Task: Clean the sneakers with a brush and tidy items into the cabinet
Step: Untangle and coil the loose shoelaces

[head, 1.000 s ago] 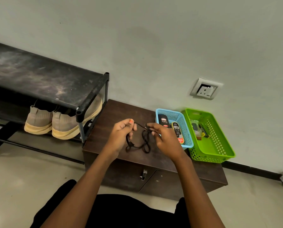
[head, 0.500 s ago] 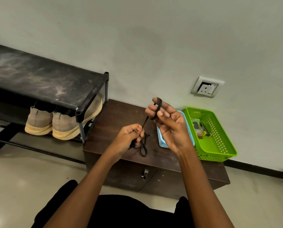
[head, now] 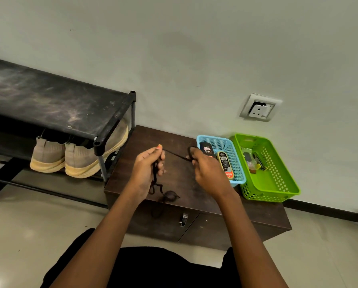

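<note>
Head view: we stretch a thin black shoelace [head: 175, 155] between left hand [head: 148, 169] and right hand [head: 207, 170], each grip clamped on it, above the dark wooden cabinet [head: 257, 213].

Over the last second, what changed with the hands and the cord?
The right hand rose above the blue basket, then came back down level with the left hand. The black cord now runs taut between both grips, its tail lying on the cabinet. Both hands kept hold throughout. Baskets, shoes and rack stayed put.
</note>
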Tool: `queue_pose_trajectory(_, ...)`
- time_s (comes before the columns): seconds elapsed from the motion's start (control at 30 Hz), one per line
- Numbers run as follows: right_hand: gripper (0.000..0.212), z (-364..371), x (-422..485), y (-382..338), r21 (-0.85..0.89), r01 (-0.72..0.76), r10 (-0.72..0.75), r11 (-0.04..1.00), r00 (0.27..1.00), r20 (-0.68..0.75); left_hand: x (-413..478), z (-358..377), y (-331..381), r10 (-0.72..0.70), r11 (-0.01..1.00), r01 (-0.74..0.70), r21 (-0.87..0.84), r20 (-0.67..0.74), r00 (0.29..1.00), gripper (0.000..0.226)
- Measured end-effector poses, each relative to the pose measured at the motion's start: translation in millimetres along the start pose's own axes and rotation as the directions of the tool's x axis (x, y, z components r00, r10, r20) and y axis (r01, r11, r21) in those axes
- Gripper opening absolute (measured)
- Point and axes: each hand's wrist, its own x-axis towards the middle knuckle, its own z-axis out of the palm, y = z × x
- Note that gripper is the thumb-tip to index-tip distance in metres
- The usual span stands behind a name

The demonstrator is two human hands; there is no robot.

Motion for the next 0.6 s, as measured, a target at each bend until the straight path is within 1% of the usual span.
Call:
queue_pose_trajectory(0.03, 0.032, 0, 0, -1, -0.019, 0.016, -0.015, 1.0, 0.998, 0.058, 0, 0, 0, 0.001, 1.0, -0.001, -0.003, -0.026, 1.0, 0.032)
queue_pose_trajectory(0.07, 0.03, -2, -1, -3, -0.003, 0.028, -0.028, 1.0, 0.993, 0.116, 1, 0, -1, 0.001, 1.0, -0.001, -0.003, -0.055, 0.998, 0.033)
queue_pose_trajectory(0.1, 0.029, -4, -1, -5, 0.055, 0.026, -0.035, 0.998, 0.984, 0.177, 2, -1, -1, 0.001, 1.0, -0.002, -0.006, -0.088, 0.996, 0.034)
queue_pose_trajectory(0.17, 0.027, -9, -2, -11, 0.241, -0.017, -0.054, 0.97, 0.957, 0.286, 3, -2, -1, 0.01, 1.0, -0.011, -0.006, -0.17, 0.985, 0.035)
queue_pose_trajectory(0.2, 0.026, -12, -1, -15, 0.363, -0.05, -0.076, 0.931, 0.942, 0.326, 4, -3, -1, 0.018, 1.0, -0.017, 0.005, -0.215, 0.977, 0.036)
queue_pose_trajectory(0.23, 0.027, -17, -1, -21, 0.503, -0.094, -0.106, 0.859, 0.929, 0.355, 5, -4, -2, 0.024, 0.999, -0.018, 0.026, -0.256, 0.966, 0.036)
queue_pose_trajectory(0.27, 0.03, -20, -1, -26, 0.641, -0.147, -0.132, 0.753, 0.921, 0.367, 5, -4, -3, 0.033, 0.998, -0.016, 0.062, -0.283, 0.958, 0.035)
queue_pose_trajectory(0.3, 0.033, -23, 0, -30, 0.76, -0.19, -0.155, 0.622, 0.921, 0.357, 4, -4, -3, 0.041, 0.994, -0.009, 0.113, -0.285, 0.958, 0.034)
queue_pose_trajectory(0.33, 0.035, -25, 1, -33, 0.848, -0.212, -0.166, 0.485, 0.93, 0.328, 3, -3, -3, 0.043, 0.986, 0.0, 0.169, -0.256, 0.966, 0.034)
queue_pose_trajectory(0.37, 0.035, -27, 3, -36, 0.909, -0.212, -0.166, 0.358, 0.944, 0.286, 1, -1, -4, 0.036, 0.977, 0.007, 0.214, -0.195, 0.98, 0.033)
queue_pose_trajectory(0.43, 0.034, -30, 5, -41, 0.975, -0.169, -0.161, 0.141, 0.968, 0.192, -3, 4, -4, 0.001, 0.96, 0.006, 0.281, -0.025, 1.0, 0.036)
queue_pose_trajectory(0.47, 0.034, -30, 5, -42, 0.988, -0.144, -0.143, 0.054, 0.978, 0.15, -5, 5, -4, -0.016, 0.947, -0.007, 0.322, 0.069, 0.998, 0.038)
queue_pose_trajectory(0.5, 0.035, -31, 6, -43, 0.993, -0.116, -0.111, -0.009, 0.987, 0.115, -6, 7, -4, -0.033, 0.94, -0.025, 0.341, 0.163, 0.986, 0.039)
queue_pose_trajectory(0.53, 0.036, -31, 7, -43, 0.995, -0.091, -0.067, -0.043, 0.994, 0.087, -7, 8, -5, -0.046, 0.945, -0.04, 0.326, 0.252, 0.967, 0.04)
queue_pose_trajectory(0.57, 0.037, -30, 8, -42, 0.996, -0.071, -0.017, -0.052, 0.997, 0.07, -8, 8, -6, -0.065, 0.959, -0.029, 0.283, 0.319, 0.946, 0.039)
queue_pose_trajectory(0.6, 0.039, -29, 9, -41, 0.998, -0.056, 0.03, -0.036, 0.998, 0.057, -8, 8, -6, -0.086, 0.97, -0.004, 0.243, 0.361, 0.928, 0.037)
